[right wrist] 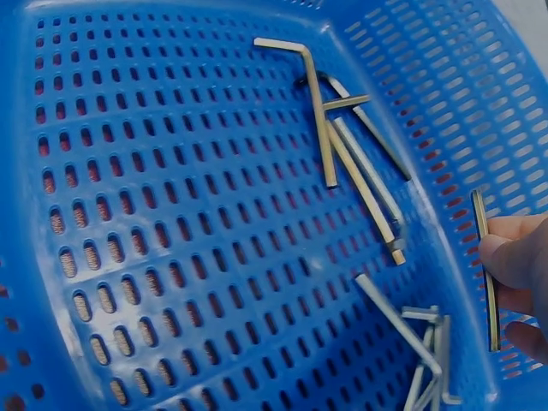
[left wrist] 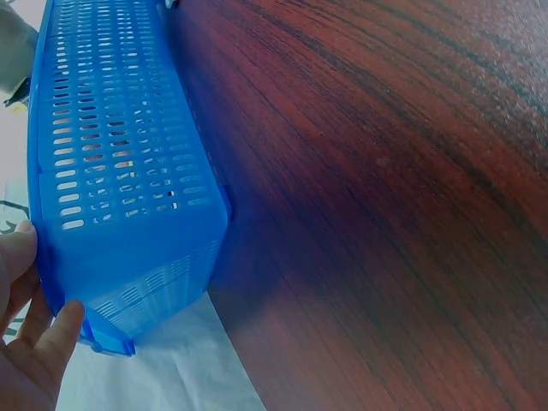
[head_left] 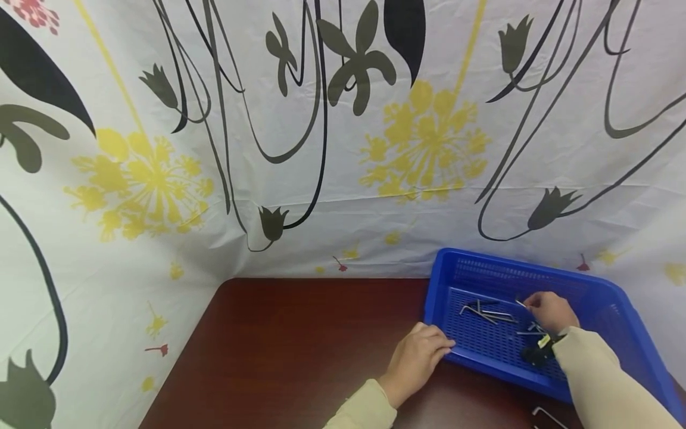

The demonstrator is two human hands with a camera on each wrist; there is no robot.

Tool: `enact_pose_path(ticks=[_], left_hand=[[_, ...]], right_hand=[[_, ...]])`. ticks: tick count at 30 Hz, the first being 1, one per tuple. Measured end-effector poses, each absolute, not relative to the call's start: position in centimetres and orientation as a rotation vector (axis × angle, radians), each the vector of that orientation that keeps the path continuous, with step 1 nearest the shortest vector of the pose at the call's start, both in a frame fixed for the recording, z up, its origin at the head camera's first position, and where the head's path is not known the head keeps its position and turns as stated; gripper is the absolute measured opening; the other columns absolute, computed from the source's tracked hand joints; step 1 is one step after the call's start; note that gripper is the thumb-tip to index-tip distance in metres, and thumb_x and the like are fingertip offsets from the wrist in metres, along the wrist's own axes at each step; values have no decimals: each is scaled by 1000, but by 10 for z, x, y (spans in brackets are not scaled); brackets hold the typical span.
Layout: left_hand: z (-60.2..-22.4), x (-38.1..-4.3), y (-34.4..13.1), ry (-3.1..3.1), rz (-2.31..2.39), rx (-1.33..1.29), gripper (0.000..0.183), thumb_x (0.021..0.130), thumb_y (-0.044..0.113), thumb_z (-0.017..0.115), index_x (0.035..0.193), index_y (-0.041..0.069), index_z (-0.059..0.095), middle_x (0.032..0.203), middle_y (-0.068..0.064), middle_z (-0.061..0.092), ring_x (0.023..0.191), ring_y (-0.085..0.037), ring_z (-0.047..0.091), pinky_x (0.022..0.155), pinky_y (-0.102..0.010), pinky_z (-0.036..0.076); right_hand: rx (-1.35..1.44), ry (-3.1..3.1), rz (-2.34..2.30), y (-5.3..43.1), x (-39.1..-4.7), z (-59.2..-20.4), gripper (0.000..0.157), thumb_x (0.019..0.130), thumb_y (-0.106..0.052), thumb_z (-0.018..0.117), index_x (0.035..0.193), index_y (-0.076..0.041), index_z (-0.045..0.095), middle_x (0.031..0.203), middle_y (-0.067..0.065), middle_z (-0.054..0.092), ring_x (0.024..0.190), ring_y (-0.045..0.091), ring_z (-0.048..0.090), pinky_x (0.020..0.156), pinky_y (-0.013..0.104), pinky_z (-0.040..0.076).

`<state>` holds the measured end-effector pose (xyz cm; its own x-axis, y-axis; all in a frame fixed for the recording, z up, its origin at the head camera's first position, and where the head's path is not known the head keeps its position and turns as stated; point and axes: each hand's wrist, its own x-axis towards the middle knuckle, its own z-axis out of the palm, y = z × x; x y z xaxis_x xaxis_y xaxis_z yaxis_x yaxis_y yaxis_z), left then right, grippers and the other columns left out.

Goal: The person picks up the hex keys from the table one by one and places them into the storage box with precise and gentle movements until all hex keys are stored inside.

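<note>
My right hand (head_left: 552,311) is inside the blue plastic basket (head_left: 504,362). Between thumb and fingers it pinches a hex key (right wrist: 480,210), which is raised over the basket floor near a side wall. Below it lie two loose groups of hex keys: one L-shaped hex key (right wrist: 320,128) crosses several others, and a smaller cluster includes a silver hex key (right wrist: 398,324). My left hand (head_left: 415,360) holds the basket's rim at the near left corner, and its fingers (left wrist: 62,336) show against the rim in the left wrist view.
The basket stands on a dark red-brown wooden table (head_left: 321,333). Another hex key (head_left: 551,416) lies on the table in front of the basket. A white floral cloth (head_left: 343,143) hangs behind and to the left. A black wrist device (head_left: 538,353) sits under the right sleeve.
</note>
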<state>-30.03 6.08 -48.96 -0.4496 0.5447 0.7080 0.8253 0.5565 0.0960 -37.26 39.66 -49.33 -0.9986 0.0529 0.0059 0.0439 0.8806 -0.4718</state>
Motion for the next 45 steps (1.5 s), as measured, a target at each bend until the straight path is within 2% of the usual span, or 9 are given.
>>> enact_pose_path(ticks=[10,39,45], left_hand=[[-488,-299,61,-2177,-568,-1088,13,85,22,67,95,22,74,91,15,65,86,-1,53,79,-5,39],[-488,-299,62,-2228,-550,-1061,12,86,23,66,95,23,74,90,16,64,85,0,53,79,-4,38],[-490,-300,61,-2181,-570,-1072,12,85,23,67,95,23,74,90,16,64,84,0,53,78,-4,38]], right_hand=[[-100,-3055,739,401,-367,-509,13,81,-3,60,84,8,65,75,16,63,66,27,58,60,47,46],[2,-3110,712,395,-366,-506,13,80,-4,62,85,8,65,78,18,64,68,26,60,61,47,48],[-30,-3152,736,392,-366,-503,19,81,-4,62,90,12,64,81,21,64,71,28,61,62,48,49]])
